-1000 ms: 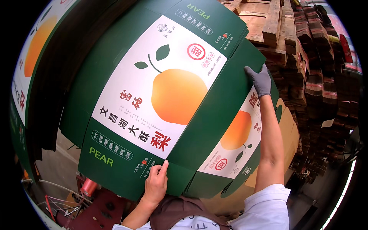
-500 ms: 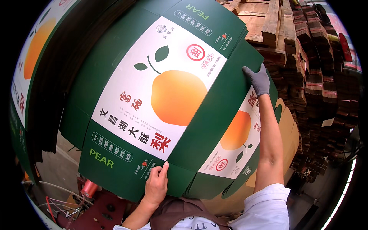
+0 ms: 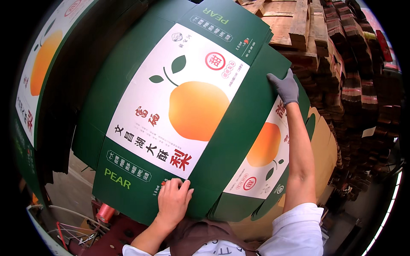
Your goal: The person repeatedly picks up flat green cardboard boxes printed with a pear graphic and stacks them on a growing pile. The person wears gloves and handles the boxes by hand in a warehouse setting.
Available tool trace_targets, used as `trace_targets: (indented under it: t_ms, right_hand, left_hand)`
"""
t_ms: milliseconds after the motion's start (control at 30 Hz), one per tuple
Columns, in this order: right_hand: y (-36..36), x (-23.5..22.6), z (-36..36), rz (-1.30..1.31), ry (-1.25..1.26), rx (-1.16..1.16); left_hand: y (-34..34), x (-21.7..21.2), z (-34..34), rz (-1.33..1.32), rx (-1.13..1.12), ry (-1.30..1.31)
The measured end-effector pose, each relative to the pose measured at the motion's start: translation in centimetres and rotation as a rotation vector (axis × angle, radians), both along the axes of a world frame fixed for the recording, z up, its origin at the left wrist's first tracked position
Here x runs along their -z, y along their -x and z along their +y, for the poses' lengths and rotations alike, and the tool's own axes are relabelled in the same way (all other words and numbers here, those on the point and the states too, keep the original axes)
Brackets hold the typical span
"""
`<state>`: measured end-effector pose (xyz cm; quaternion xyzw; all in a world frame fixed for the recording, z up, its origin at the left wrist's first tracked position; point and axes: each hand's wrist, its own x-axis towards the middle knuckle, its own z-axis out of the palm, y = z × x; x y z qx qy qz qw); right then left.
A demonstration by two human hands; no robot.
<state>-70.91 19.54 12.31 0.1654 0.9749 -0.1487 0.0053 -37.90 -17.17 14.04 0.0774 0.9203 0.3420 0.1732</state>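
Note:
A large flattened cardboard box blank [image 3: 141, 102], dark green with white panels printed with orange pears, lies tilted in front of me. My left hand [image 3: 173, 202] is bare and rests on its near flap, fingers bent and laid against the printed face. At the blank's right edge is my right hand [image 3: 285, 87], in a grey glove. Its thumb lies on the green face, apart from the fingers, which hold the edge and are partly hidden. More green edges show beneath the blank's right side, above plain brown cardboard [image 3: 322, 145].
Another printed pear panel [image 3: 42, 64] stands at far left, beside a dark gap. Wooden pallets [image 3: 279, 25] and tall stacks of folded cardboard [image 3: 358, 81] stand at right. A red spool [image 3: 105, 212] sits at lower left by a dark red machine surface [image 3: 113, 239].
My left hand has turned and now lays more of its fingers over the near flap. My right hand keeps its place on the edge. The view has shifted slightly.

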Motion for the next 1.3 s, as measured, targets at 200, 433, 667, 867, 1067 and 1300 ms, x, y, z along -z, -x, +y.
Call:
trace_targets:
  t_ms: [200, 433, 667, 867, 1067, 1300]
  right_hand:
    - [0.6, 0.5, 0.2, 0.005, 0.021, -0.004]
    - [-1.1, 0.1, -0.4, 0.040, 0.017, 0.088]
    - [-4.9, 1.6, -5.2, 0.391, -0.185, -0.563]
    - [-5.6, 3.5, -9.2, 0.236, -0.268, -0.634]
    - [-10.3, 3.5, -13.3, 0.145, -0.054, -0.713]
    - [-1.3, 5.1, -12.1, 0.111, -0.180, -0.665]
  left_hand:
    - [14.3, 3.4, 6.7, 0.630, 0.238, -0.012]
    - [17.4, 5.9, 9.0, 0.559, 0.360, 0.239]
    - [18.1, 4.8, 8.9, 0.511, 0.408, 0.302]
    - [18.9, 5.4, 8.7, 0.397, 0.295, 0.011]
    - [16.8, 6.4, -1.4, 0.467, -0.113, 0.066]
    - [14.6, 8.5, -4.1, 0.389, -0.086, 0.256]
